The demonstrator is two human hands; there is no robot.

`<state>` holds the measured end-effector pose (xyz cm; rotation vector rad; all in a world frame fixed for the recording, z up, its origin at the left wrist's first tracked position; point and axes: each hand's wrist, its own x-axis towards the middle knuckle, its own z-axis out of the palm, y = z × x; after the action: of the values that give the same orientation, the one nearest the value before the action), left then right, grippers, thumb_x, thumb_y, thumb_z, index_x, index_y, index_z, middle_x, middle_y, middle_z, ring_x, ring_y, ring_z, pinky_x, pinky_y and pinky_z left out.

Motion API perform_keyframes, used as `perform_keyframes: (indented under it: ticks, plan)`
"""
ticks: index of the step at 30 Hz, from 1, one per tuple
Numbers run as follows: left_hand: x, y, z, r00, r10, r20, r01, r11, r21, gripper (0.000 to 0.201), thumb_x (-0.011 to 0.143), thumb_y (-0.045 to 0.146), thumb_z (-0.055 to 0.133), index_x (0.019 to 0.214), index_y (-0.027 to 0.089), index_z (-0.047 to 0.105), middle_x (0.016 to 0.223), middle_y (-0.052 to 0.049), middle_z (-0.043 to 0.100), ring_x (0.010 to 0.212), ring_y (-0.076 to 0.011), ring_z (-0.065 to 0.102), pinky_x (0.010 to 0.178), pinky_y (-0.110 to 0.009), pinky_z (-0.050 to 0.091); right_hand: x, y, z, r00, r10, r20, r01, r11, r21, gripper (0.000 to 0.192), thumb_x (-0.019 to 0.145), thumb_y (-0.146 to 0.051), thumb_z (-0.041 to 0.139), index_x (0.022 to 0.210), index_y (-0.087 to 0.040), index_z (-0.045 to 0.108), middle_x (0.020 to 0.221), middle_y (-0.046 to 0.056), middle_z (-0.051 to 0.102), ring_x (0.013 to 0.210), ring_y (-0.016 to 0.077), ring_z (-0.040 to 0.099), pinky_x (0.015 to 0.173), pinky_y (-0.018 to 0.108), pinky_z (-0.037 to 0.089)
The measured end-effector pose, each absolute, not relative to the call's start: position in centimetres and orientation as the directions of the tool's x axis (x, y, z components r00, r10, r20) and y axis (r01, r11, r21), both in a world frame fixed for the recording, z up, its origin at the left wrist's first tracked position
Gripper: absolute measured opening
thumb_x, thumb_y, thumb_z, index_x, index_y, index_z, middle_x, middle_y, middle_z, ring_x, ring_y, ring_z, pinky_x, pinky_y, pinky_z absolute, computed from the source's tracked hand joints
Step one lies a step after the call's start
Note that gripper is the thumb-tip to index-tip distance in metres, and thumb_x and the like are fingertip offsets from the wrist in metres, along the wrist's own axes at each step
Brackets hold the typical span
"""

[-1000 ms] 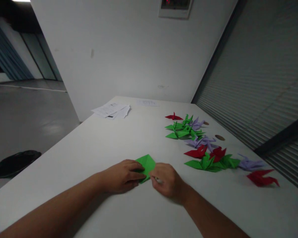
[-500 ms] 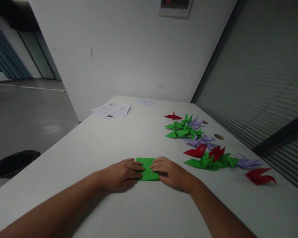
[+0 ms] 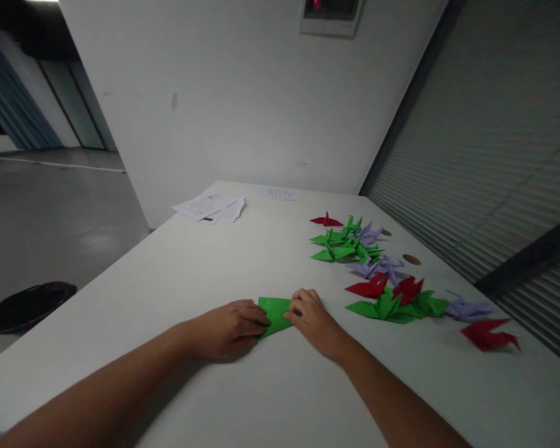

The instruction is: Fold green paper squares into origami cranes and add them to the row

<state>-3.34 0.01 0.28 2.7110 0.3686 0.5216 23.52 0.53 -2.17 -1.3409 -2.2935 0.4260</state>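
Note:
A folded green paper (image 3: 275, 313) lies flat on the white table (image 3: 205, 261) right in front of me. My left hand (image 3: 228, 328) presses on its left edge with the fingertips. My right hand (image 3: 313, 318) rests on its right end, fingers curled over the fold. Both forearms reach in from the bottom of the view. Only a small wedge of the paper shows between the two hands.
Several folded paper cranes in green (image 3: 340, 244), red (image 3: 371, 287) and lilac (image 3: 471, 308) lie in a row along the table's right side. White printed sheets (image 3: 210, 207) sit at the far left. A black object (image 3: 27, 305) lies on the floor to the left.
The green paper went from a raised flap to a flat rectangle, then to a narrower wedge. My right hand slid left and up onto its right end. My left hand stayed put.

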Motion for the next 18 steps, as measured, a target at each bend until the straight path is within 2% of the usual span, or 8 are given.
perform_keyframes:
  ticks: [4, 9, 13, 18]
  plan:
    - [-3.7, 0.1, -0.1, 0.893, 0.341, 0.293, 0.205, -0.890, 0.407, 0.028, 0.094, 0.014, 0.058, 0.119, 0.021, 0.068, 0.121, -0.012, 0.072, 0.120, -0.0281, 0.063, 0.115, -0.050, 0.041, 23.3, 0.6, -2.5, -0.367, 0.906, 0.212, 0.791, 0.423, -0.441, 0.019, 0.087, -0.018, 0.078, 0.074, -0.019, 0.063, 0.096, 0.006, 0.065, 0.100, 0.0252, 0.055, 0.091, 0.038, 0.046]
    - [-3.7, -0.1, -0.1, 0.898, 0.355, 0.260, 0.242, -0.892, 0.381, 0.044, 0.095, 0.025, 0.062, 0.139, 0.020, 0.057, 0.128, -0.015, 0.068, 0.123, -0.0297, 0.061, 0.116, -0.050, 0.039, 23.1, 0.8, -2.8, -0.352, 0.912, 0.208, 0.812, 0.408, -0.416, 0.021, 0.087, -0.020, 0.078, 0.073, -0.019, 0.062, 0.095, 0.006, 0.064, 0.098, 0.0248, 0.054, 0.088, 0.037, 0.046]
    - [-3.5, -0.3, 0.1, 0.908, 0.315, 0.277, 0.232, -0.927, 0.296, 0.038, 0.094, 0.026, 0.064, 0.132, 0.022, 0.065, 0.127, -0.015, 0.067, 0.120, -0.0309, 0.061, 0.113, -0.050, 0.041, 23.2, 0.9, -3.1, -0.358, 0.900, 0.247, 0.820, 0.430, -0.378, 0.022, 0.089, -0.022, 0.076, 0.072, -0.020, 0.061, 0.092, 0.006, 0.063, 0.095, 0.0247, 0.055, 0.086, 0.038, 0.046]
    - [-3.5, -0.3, 0.1, 0.916, 0.297, 0.272, 0.220, -0.935, 0.280, 0.035, 0.095, 0.022, 0.060, 0.130, 0.019, 0.066, 0.134, -0.015, 0.066, 0.126, -0.0311, 0.058, 0.114, -0.049, 0.041, 23.8, 1.2, -3.1, -0.376, 0.880, 0.289, 0.822, 0.461, -0.335, 0.019, 0.089, -0.020, 0.073, 0.075, -0.021, 0.061, 0.088, 0.007, 0.064, 0.090, 0.0257, 0.056, 0.084, 0.041, 0.047]
